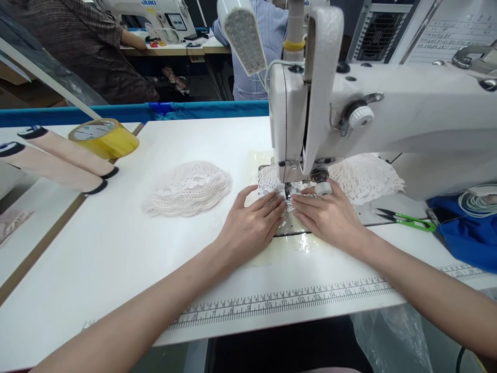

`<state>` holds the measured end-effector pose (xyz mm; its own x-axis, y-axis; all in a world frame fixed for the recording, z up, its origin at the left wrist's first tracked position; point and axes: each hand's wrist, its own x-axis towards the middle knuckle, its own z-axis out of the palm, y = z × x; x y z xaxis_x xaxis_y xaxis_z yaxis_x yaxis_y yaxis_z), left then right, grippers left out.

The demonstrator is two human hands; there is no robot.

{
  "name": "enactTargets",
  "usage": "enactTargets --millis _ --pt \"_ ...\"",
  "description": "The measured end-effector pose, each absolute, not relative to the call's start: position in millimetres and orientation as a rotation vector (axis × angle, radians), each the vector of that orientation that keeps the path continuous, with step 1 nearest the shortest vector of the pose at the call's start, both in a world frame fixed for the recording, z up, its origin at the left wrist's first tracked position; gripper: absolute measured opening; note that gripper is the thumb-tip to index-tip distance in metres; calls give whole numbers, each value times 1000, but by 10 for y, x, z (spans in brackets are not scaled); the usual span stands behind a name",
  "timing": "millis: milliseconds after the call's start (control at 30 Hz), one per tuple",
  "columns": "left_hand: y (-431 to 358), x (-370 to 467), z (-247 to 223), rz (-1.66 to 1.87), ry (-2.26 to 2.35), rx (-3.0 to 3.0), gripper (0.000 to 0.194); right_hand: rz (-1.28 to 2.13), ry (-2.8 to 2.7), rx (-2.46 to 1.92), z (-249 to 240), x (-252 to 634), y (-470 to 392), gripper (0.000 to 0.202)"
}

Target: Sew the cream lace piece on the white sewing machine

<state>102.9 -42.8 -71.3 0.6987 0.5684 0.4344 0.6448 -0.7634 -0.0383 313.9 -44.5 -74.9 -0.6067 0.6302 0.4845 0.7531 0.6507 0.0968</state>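
Under presser foot [288, 191]: white lace [267, 177], flat, openwork.

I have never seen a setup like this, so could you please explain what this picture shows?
This picture comes from a camera worn on the person's head, looking forward and down. A white sewing machine stands at the right. The person's left hand and right hand lie on either side of its presser foot, fingers resting on white lace; neither clearly grips anything. On the table are a left lace pile, a right lace pile, a yellow tape roll and green-handled snips.
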Motion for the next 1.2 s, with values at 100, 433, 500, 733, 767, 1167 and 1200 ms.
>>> enactTargets --millis 100,433,500,733,767,1167,1200 --pt "-408 1029 -713 -609 -993 -2728 30 -402 -2467 -1116 -749 3135 -437 24" --pt "-353 1033 -705 -619 -1023 -2772 31 -391 -2489 -1162 -736 3130 -413 27" --pt "-344 1029 -710 -629 -1027 -2775 31 -391 -2495 -1171 -732 3130 -408 28" --pt "-309 1019 -729 -639 -1032 -2761 30 -417 -2517 -1196 -733 3126 -398 31" --pt "-307 1020 -731 -641 -1035 -2762 30 -417 -2518 -1199 -737 3127 -397 31" --pt "-321 1017 -746 -617 -1039 -2754 31 -456 -2522 -1224 -757 3123 -385 33" --pt "-316 1015 -745 -613 -1034 -2754 31 -464 -2524 -1223 -759 3123 -385 33"
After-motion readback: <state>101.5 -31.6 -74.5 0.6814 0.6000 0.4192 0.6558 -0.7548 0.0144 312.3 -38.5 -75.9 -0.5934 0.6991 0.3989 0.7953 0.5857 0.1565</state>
